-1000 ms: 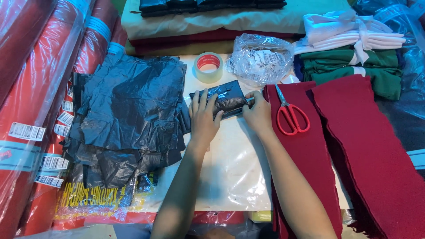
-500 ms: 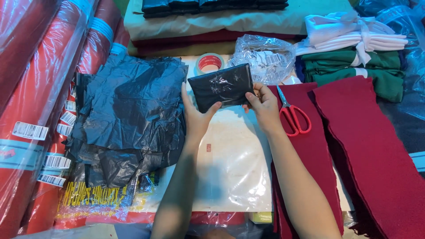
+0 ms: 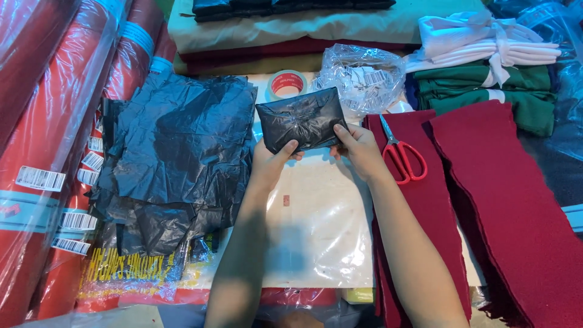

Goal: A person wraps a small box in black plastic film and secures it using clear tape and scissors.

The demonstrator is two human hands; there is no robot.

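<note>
Both forearms stretched forward; left hand and right hand raised, thumbs up, fingers curled in grip.

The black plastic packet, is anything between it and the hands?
No. Both hands grip the black plastic packet directly: left hand at its lower edge, right hand at its lower right corner. Nothing visible lies between.

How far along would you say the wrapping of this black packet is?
Done: the black plastic packet looks fully folded shut around its contents. In hand: the left hand and right hand hold it up by its lower edge. Left: the tape roll and red scissors lie untouched.
</note>
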